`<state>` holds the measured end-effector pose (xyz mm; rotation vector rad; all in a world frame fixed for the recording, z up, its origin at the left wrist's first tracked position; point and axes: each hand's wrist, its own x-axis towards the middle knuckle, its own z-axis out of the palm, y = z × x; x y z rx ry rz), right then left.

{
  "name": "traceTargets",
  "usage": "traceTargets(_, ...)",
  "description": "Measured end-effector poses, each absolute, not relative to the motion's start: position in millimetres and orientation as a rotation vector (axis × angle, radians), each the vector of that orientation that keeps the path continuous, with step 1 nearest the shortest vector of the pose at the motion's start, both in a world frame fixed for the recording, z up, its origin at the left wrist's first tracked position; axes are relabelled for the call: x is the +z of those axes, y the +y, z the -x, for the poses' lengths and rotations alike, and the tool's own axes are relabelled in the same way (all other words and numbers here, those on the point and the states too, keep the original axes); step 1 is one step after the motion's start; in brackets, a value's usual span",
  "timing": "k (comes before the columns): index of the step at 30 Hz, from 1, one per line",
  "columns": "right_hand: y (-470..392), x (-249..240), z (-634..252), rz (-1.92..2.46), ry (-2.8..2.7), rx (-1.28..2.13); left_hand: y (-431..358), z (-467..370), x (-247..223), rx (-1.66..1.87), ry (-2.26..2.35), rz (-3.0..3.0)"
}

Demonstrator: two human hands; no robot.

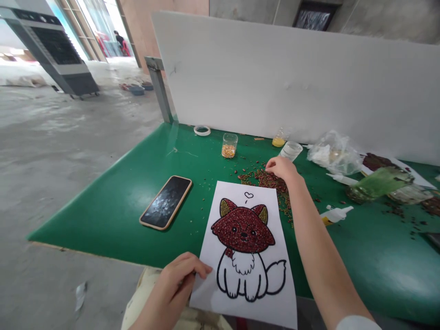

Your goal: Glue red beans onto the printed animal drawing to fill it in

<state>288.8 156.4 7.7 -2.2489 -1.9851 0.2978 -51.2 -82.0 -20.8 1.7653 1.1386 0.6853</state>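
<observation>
A white sheet with a fox drawing lies at the table's front edge. Red beans cover the fox's head, with green ones inside the ears; its body and tail are mostly bare outline. My left hand is at the sheet's lower left edge, fingers bent together, the thumb side partly hidden. Beyond the sheet's top edge, my right hand reaches to a pile of mixed red and green beans, its fingertips pinched together at the pile's back side. Whatever is between those fingertips is too small to make out.
A phone lies left of the sheet. Behind stand a cup of yellow grains, a tape roll and a clear cup. To the right are a glue bottle, a plastic bag and a green bottle. A white board rises behind.
</observation>
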Motion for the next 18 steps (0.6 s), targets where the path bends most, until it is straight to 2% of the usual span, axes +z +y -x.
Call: traceTargets(18, 161.0, -4.0, -274.9, 2.142, -2.135, 0.321, -81.9, 50.5, -18.6, 0.699, 1.154, -1.772)
